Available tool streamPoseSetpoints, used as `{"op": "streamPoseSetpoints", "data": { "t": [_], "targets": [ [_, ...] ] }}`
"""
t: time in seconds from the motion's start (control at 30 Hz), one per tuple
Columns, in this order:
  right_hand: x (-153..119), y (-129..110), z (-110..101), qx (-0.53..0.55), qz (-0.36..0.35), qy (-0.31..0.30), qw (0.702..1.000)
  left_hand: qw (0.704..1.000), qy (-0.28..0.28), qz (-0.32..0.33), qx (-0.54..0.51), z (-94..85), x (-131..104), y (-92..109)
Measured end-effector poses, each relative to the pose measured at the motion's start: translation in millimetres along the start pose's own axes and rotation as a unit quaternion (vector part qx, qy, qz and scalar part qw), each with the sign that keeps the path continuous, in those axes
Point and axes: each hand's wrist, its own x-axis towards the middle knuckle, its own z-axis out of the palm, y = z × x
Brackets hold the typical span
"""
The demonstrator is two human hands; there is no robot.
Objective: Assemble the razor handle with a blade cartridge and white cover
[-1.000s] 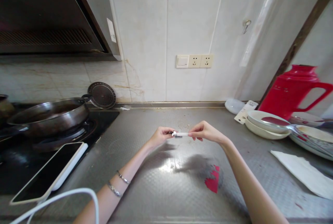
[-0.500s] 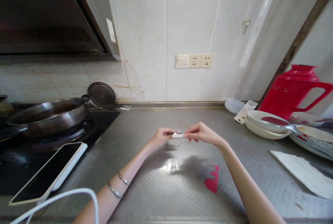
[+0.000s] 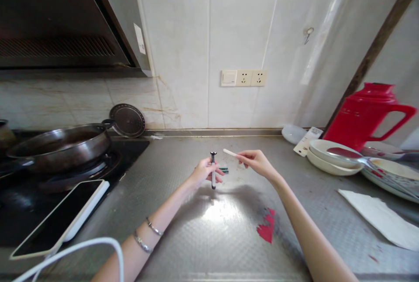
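My left hand holds a slim grey-and-black tool upright between thumb and fingers. It has a T-shaped head like a small razor's, though its exact kind is not clear. Just right of those fingers shows a small dark green object; whether it lies on the counter or is held cannot be told. My right hand pinches one end of a thin white strip-like piece, its free end pointing left toward the tool's head. The two pieces are apart, above the metal counter.
On the left, a pan sits on the stove, with a phone and a white cable in front. To the right are a red thermos, stacked dishes and a white paper. A torn red patch marks the counter.
The white piece was held level between both hands; now it is in my right hand only, raised and tilted. My left hand has turned, with the grey-and-black tool upright in it.
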Motion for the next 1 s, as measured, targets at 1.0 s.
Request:
{"op": "streamPoseSetpoints", "data": {
  "t": [1.0],
  "targets": [
    [4,15,26,-0.12,-0.069,0.003,0.99,0.989,-0.028,-0.129,-0.067,25.6,-8,-9]
  ]
}}
